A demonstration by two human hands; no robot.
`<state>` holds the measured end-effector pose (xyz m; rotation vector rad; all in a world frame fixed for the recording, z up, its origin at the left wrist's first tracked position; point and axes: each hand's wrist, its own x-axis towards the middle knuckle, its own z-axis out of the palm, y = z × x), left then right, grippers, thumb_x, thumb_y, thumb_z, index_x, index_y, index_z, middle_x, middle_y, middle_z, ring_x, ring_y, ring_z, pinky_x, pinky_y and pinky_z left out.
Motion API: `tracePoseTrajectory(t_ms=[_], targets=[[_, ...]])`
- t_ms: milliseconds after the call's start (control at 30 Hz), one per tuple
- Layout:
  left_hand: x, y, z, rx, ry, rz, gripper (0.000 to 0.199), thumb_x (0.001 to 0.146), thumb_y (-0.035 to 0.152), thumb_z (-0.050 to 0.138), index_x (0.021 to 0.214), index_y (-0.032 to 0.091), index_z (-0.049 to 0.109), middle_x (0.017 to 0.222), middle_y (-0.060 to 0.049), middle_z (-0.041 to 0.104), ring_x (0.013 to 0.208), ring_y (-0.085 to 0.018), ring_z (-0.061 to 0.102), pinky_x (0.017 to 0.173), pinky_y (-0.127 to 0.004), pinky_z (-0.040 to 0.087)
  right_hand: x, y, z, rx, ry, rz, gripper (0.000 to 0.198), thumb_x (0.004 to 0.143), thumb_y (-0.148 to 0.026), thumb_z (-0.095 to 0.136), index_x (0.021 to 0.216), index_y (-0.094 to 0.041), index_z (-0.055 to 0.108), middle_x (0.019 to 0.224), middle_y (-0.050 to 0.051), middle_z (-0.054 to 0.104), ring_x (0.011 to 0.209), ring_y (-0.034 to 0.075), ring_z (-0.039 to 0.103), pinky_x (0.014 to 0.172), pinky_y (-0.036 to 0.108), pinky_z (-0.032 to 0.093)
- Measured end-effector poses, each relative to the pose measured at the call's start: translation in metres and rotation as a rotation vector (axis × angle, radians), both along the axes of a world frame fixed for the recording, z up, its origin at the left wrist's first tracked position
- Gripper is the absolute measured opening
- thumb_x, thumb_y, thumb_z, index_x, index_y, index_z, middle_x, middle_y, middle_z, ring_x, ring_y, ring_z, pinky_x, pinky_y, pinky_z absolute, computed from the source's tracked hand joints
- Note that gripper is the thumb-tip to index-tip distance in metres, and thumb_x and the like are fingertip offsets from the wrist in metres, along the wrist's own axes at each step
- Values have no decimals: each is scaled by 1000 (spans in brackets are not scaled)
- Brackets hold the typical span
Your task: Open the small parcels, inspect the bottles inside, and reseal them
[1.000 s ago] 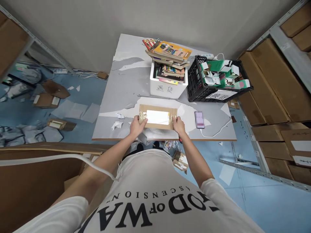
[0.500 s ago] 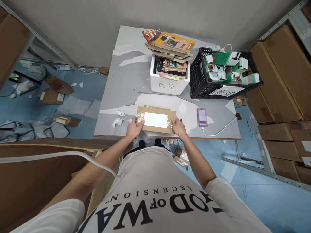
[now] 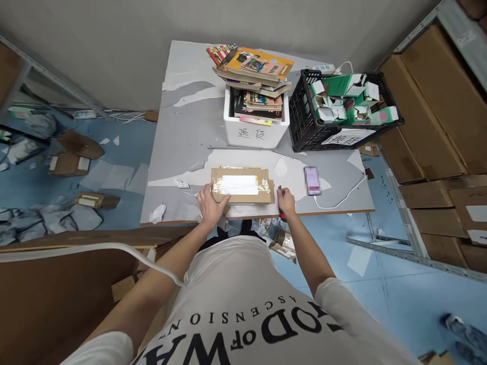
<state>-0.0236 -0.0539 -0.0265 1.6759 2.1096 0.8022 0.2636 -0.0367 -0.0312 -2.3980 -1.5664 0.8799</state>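
A flat brown cardboard parcel with a white label and shiny tape lies near the table's front edge. Part of a second brown piece sticks out from under its right end. My left hand grips the parcel's left end, thumb on top by the label and fingers along the side. Just right of the parcel, my right hand is closed around a box cutter. Its red and dark end shows below the fist and a small dark tip points up beside the fingers. The tip does not touch the parcel.
Behind stand a white bin piled with books and a black crate of green-and-white boxes. A phone on a white cable lies to the right. Crumpled paper sits at the front left. Cartons line the right-hand shelf.
My right hand has let go of the parcel's right end and now holds a box cutter. The parcel has turned slightly, while my left hand stays on it.
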Motion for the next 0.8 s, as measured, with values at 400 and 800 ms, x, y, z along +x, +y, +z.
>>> tracePoseTrajectory(t_ms=[400, 800], targets=[[-7, -10, -25, 247, 158, -671, 35, 93, 28, 45, 125, 22, 60, 117, -13, 64, 117, -26, 54, 102, -48, 41, 13, -3, 44, 203, -16, 268, 57, 92, -20, 25, 149, -15, 19, 140, 17, 46, 125, 25, 48, 98, 40, 42], [-1, -10, -27, 283, 134, -638, 34, 95, 26, 43, 121, 20, 62, 113, -13, 67, 115, -26, 56, 100, -48, 43, -99, 77, 95, -6, -123, 1317, 65, 92, -12, 32, 150, -39, 23, 129, 6, 56, 104, 22, 62, 84, 31, 45]])
